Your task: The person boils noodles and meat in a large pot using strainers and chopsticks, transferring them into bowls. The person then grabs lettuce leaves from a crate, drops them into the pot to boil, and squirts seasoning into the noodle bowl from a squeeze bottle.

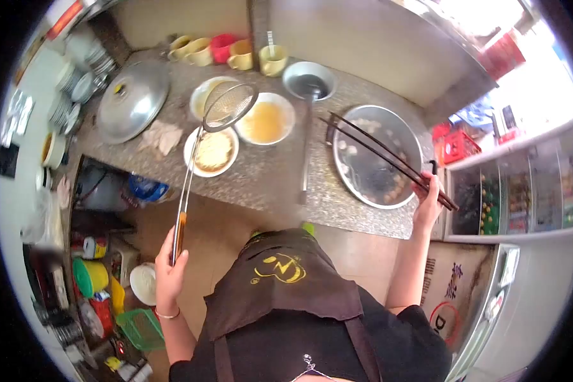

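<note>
Apron [283, 274]: yellow emblem | carton [459, 274]: "D" legible | left hand [170, 270]: fingers round strainer [230, 107] | right hand [428, 202]: fingers round chopsticks [370, 150]

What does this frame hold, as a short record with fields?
view: head camera, facing down over a speckled stone counter
left hand: grip closed on a round wire-mesh strainer with a long handle
strainer position: above white bowls
right hand: holds long dark chopsticks
chopstick position: over a wide silver metal pan
pan contents: pale pieces in liquid
nearest bowl: white, round, with pale yellow food
back left: domed silver lid
pan contact by chopsticks: cannot tell
</note>
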Tool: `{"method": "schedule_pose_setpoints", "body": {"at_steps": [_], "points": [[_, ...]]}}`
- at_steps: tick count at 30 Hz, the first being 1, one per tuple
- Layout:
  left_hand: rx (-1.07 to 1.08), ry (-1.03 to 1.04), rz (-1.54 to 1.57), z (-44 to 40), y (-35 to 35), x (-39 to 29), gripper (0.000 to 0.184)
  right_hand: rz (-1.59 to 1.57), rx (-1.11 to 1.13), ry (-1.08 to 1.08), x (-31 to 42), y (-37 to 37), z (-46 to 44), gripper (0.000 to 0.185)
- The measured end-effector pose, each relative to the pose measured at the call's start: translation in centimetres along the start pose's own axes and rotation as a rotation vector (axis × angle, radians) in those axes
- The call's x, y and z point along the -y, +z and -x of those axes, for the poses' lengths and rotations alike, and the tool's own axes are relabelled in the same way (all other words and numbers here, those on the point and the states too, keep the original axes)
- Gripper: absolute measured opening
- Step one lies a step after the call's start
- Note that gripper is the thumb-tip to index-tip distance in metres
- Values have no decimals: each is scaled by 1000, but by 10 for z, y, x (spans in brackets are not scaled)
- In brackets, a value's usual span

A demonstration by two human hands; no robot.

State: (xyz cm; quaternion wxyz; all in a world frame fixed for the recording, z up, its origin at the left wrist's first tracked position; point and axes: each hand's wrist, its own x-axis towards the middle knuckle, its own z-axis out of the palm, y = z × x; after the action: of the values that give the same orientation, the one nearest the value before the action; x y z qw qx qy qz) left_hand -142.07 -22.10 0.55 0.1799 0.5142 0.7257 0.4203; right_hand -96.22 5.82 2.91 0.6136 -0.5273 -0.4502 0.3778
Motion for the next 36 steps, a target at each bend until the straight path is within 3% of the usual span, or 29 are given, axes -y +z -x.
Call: {"method": "schedule_pose_setpoints", "body": {"at_steps": [2,5,8,11,12,14,16,17,23,25,27,28,29,30,33,36], "points": [[204,-533,451,-15,7,-48,52,197,-55,-1,-10,-49,-25,29],[278,-476,495,-41,50,-84,51,355,105,153,-49,-93,-45,28],[415,-454,536,-72,94,-116,51,363,312,291,-70,-48,-53,20],[470,-428,491,-100,140,-152,50,437,642,-163,-115,-3,-94,9],[492,-402,446,-106,155,-161,50,546,744,-442,-131,3,-115,9],[503,-387,420,-111,183,-172,49,652,820,-507,-142,3,-150,10],[516,-383,346,-114,202,-180,48,625,716,-391,-143,-10,-186,11],[522,-388,334,-114,212,-182,48,706,723,-598,-154,-23,-211,9],[509,-269,124,-113,270,-185,49,847,523,-385,-164,-124,-243,10],[408,141,-150,-119,287,-176,47,911,487,-243,-146,-147,-221,12],[467,75,-224,-137,301,-197,46,892,484,-3,-126,-171,-189,15],[574,43,-469,-150,310,-209,47,891,493,1,-118,-174,-178,15],[679,10,-713,-157,318,-216,48,855,531,86,-111,-174,-167,17],[681,10,-717,-162,324,-218,48,816,560,169,-108,-176,-158,19],[779,90,-881,-169,338,-224,51,300,446,480,-133,-191,-135,26],[854,176,-922,-180,342,-233,46,35,257,467,-130,-198,-127,26]]}}
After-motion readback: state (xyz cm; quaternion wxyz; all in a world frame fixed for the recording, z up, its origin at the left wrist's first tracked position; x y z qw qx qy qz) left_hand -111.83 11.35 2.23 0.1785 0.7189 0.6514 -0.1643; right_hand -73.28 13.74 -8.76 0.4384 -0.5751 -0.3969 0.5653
